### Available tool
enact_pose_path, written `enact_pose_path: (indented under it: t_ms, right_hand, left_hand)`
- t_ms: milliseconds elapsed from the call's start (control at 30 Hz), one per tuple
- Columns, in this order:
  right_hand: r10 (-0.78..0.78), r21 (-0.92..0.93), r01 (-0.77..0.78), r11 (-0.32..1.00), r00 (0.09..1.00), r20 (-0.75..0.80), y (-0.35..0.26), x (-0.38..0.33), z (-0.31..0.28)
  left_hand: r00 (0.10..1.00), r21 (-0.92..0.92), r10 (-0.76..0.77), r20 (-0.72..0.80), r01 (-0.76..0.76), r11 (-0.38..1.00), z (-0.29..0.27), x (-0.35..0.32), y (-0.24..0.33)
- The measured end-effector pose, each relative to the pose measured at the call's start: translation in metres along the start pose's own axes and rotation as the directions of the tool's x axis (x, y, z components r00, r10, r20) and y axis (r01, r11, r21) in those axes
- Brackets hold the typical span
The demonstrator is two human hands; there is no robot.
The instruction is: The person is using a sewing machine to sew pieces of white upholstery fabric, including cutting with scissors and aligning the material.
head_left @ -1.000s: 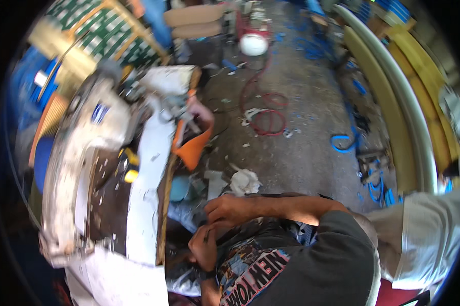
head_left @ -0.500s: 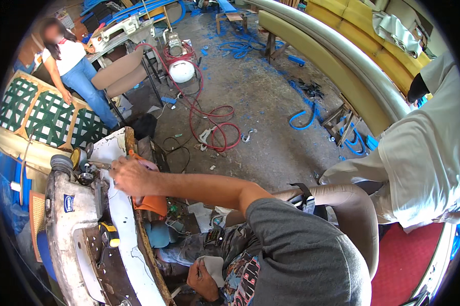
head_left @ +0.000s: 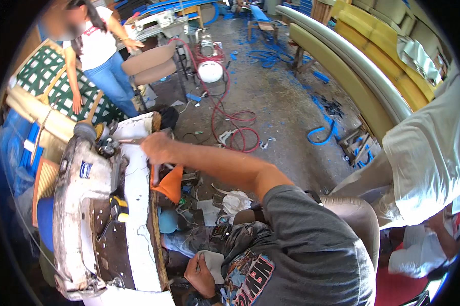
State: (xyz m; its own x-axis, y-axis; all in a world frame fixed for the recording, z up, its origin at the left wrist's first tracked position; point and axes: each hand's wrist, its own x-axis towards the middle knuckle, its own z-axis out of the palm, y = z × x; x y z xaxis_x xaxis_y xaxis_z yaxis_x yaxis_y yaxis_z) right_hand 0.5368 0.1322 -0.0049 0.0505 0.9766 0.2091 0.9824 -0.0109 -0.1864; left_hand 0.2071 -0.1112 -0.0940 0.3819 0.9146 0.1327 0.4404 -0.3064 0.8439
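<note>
My left hand [head_left: 200, 275] is closed on a piece of pale grey fabric [head_left: 214, 266], held low in front of my grey shirt. My right arm stretches out to the left over a white worktop [head_left: 138, 214] with a chipped, worn edge. At its end my right hand [head_left: 159, 149] is curled and slightly blurred; what its fingers hold I cannot make out. A thin metallic strip [head_left: 130, 141] runs between this hand and the worn white sewing machine [head_left: 79, 204]. Below the hand hangs an orange cloth [head_left: 169, 184]. A yellow-and-black tape measure [head_left: 119, 206] lies beside the machine.
A person [head_left: 100, 51] stands behind a frame with green webbing [head_left: 46, 71]. At right, another person in a pale shirt [head_left: 424, 153] bends over. A red hose [head_left: 222, 112] trails across the floor from a compressor [head_left: 209, 71]. Long padded seats [head_left: 347, 76] stand at far right.
The view has shifted, so the scene sits farther right. My right hand has drawn slightly away from the machine. The standing person has leaned nearer and raised an arm. My left hand keeps the fabric.
</note>
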Motion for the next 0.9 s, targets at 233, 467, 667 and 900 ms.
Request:
enact_pose_path:
  t_ms: [233, 467, 667, 900]
  right_hand:
    - [-0.148, 0.36, 0.205, 0.91, 0.973, -0.178, 0.066, -0.056, -0.011]
    - [-0.086, 0.566, 0.087, 0.82, 0.996, -0.029, 0.008, -0.221, -0.027]
    - [-0.482, 0.358, 0.4, 0.844, 0.858, 0.177, -0.025, -0.25, -0.031]
    - [-0.613, 0.391, 0.51, 0.766, 0.764, 0.202, -0.025, -0.239, -0.031]
  left_hand:
    - [0.999, -0.021, 0.052, 0.008, -0.051, 0.998, -0.037, 0.021, 0.026]
    - [1.0, -0.206, -0.003, 0.014, 0.006, 0.979, -0.066, 0.024, 0.043]
    - [0.994, -0.275, -0.064, 0.089, 0.086, 0.958, -0.073, 0.019, 0.039]
    - [0.994, -0.303, -0.064, 0.086, 0.087, 0.949, -0.079, 0.015, 0.043]
